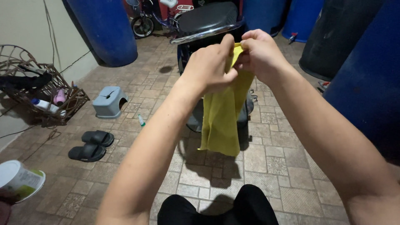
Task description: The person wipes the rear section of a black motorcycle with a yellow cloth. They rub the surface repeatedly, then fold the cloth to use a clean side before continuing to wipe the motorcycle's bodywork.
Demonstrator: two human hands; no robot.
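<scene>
A yellow cloth (223, 116) hangs down in front of me over the tiled floor. My left hand (210, 64) pinches its top edge from the left. My right hand (259, 52) grips the same top edge from the right, touching the left hand. Both arms are raised and stretched forward. Behind the cloth stands a dark scooter (206, 21), partly hidden by my hands and the cloth. My dark-clothed knees (218, 210) show at the bottom.
Large blue drums (104, 31) stand at the back and right (366, 87). A wicker rack (43, 89) with bottles, a grey low stool (109, 101), black slippers (91, 145) and a white tub (20, 180) lie at left. A bicycle (143, 18) is far back.
</scene>
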